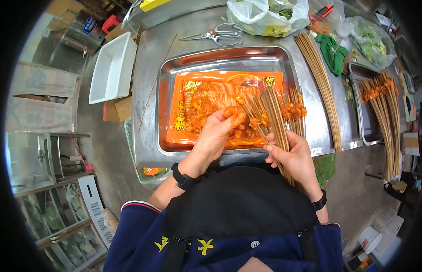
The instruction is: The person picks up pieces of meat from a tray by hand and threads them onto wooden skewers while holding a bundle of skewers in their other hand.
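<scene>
My right hand (290,156) is wrapped round a bundle of thin wooden skewers (275,115), some with orange-coated meat pieces on them. Beside it, my left hand (222,129) has its sauce-smeared fingers pinched together over the meat; what they hold is too small to name. Under both hands lies an orange printed bag (179,104) with red-sauced meat (204,97) on it, inside a steel tray (168,68). More skewers with meat (294,110) rest at the tray's right side, close to my right hand.
Scissors (215,35) lie behind the tray. Bare skewers (322,86) lie to its right, near a green cloth (333,54). A second tray (365,122) with loaded skewers (383,104) stands farther right. Plastic bags (267,22) sit at the back; a white bin (112,68) is at left.
</scene>
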